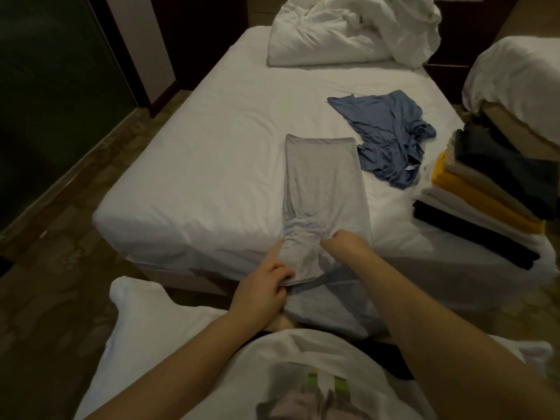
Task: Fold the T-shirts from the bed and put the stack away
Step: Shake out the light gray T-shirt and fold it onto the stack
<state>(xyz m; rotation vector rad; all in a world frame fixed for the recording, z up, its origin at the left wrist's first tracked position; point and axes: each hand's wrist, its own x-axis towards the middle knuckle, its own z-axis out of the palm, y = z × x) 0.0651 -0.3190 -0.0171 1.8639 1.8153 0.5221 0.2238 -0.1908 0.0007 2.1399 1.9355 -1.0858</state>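
Folding the grey T-shirt [324, 183] — already narrowed to a long strip lying down the bed [197, 165], far end flat on the sheet, near end drawn over the foot edge toward the body. Pinched the strip's near left edge in the left hand [263, 287], thumb on top; gripped a gather of cloth a little further up with the right hand [345, 245]. Judged the next fold as near end carried up over far end: best done with both near corners lifted level, the wrinkled bunch between the hands smoothed out first, and the edges lined up to match the folded stack [481, 204] at the bed's right side. Noted the crumpled blue T-shirt [385, 137] just beside the strip, not yet folded. Could not see the right fingertips, buried in the fabric, nor the strip's lowest part behind the left hand. Could not count the stack either — dim, and cut off at the right edge. Made out only a heaped white duvet [348, 34] at the bed's head.
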